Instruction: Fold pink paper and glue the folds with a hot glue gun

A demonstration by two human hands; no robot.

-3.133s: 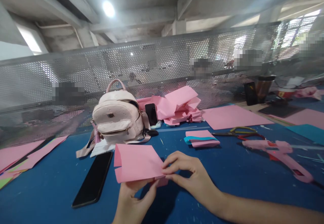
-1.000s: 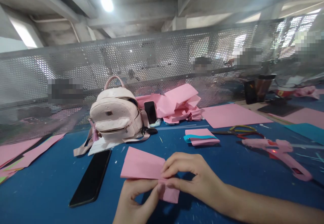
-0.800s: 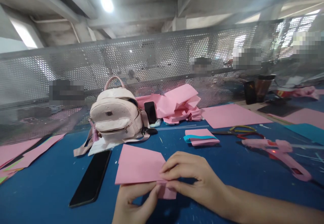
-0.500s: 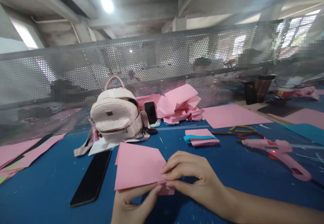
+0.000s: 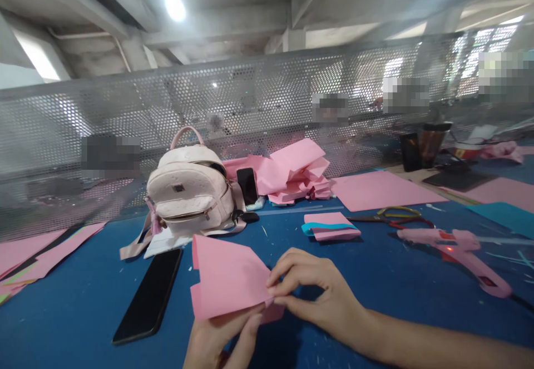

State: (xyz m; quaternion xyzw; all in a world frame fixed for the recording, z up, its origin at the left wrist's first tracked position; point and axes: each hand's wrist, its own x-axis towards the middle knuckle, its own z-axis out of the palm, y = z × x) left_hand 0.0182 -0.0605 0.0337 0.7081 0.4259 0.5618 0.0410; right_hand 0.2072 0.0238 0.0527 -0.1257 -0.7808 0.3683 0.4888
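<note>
A folded sheet of pink paper (image 5: 231, 280) is held above the blue table, its left side bent and opening apart. My left hand (image 5: 227, 338) grips it from below, with the fingers partly hidden under the sheet and the thumb near its lower right edge. At the right corner my right hand (image 5: 315, 285) pinches the paper between thumb and fingertips. Beyond the hands lies a small folded pink piece with a blue strip (image 5: 331, 226) around it. To the right a pink glue gun (image 5: 454, 252) rests on its side, a red light glowing.
A black phone (image 5: 150, 296) lies left of the paper. Behind stand a white backpack (image 5: 189, 185) and crumpled pink paper (image 5: 296, 168). Scissors (image 5: 387, 217) lie before a flat pink sheet (image 5: 387, 190). A perforated metal screen (image 5: 267, 102) borders the table; pink sheets (image 5: 54, 257) are at far left.
The left side of the pink paper has bent and its layers have spread apart. My left hand has shifted slightly beneath it; my right hand keeps its pinch at the corner.
</note>
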